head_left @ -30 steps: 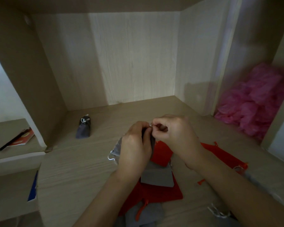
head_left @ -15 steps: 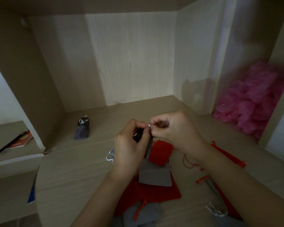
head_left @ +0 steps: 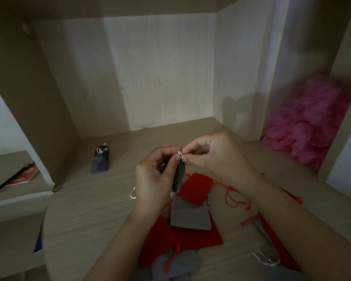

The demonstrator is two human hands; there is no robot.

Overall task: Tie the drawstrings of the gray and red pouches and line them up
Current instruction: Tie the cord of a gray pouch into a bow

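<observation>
A small gray pouch [head_left: 179, 176] hangs above the desk between both hands. My left hand [head_left: 155, 180] grips its neck, and my right hand [head_left: 215, 157] pinches its silver drawstring [head_left: 179, 152] at the top. Below them lies a heap of flat pouches: a gray one [head_left: 188, 216] on a large red one [head_left: 180, 238], and a smaller red one [head_left: 197, 188] behind. One tied gray pouch [head_left: 100, 161] stands alone at the back left of the desk.
More red and gray pouches with loose strings [head_left: 270, 236] lie under my right forearm and at the near edge. A pink plastic heap [head_left: 310, 126] fills the right compartment. Wooden walls [head_left: 160, 72] close the nook; a lower shelf with a booklet [head_left: 22, 174] is at left.
Both hands have lifted the gray pouch a little higher off the heap, and it now hangs lower from the fingers with more of its body showing.
</observation>
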